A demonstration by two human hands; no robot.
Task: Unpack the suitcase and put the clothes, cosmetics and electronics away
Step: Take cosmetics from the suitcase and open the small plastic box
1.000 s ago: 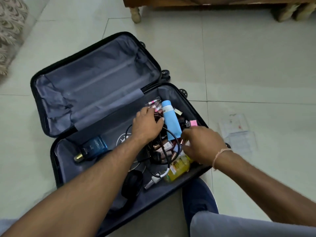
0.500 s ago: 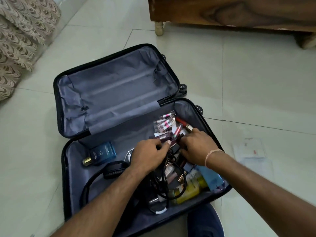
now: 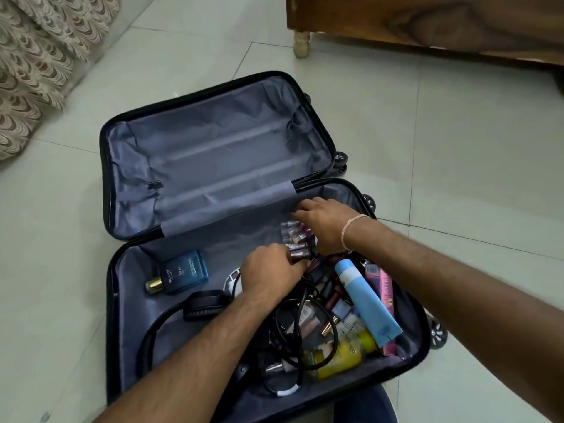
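A black suitcase (image 3: 113, 270) lies open on the floor, its grey-lined lid empty. The near half holds a blue perfume bottle (image 3: 183, 271), black headphones (image 3: 195, 306), tangled black cables (image 3: 302, 340), a light blue tube (image 3: 366, 303), a yellow bottle (image 3: 341, 358), a pink box (image 3: 385, 285) and several small lipsticks (image 3: 296, 236). My left hand (image 3: 268, 273) is curled over the pile, its fingertips pinching at a small lipstick. My right hand (image 3: 323, 224) rests fingers-down on the lipstick cluster near the hinge; what it grips is hidden.
A wooden bed frame (image 3: 427, 22) with a turned leg (image 3: 301, 44) stands beyond the suitcase. A patterned fabric (image 3: 39, 56) hangs at the far left. Pale floor tiles (image 3: 457, 148) surround the case. My blue-trousered knee (image 3: 363, 404) is against the near edge.
The view has come closer over the case. My right hand moved up toward the hinge onto the lipsticks, uncovering the blue tube and pink box. My left hand stayed on the pile.
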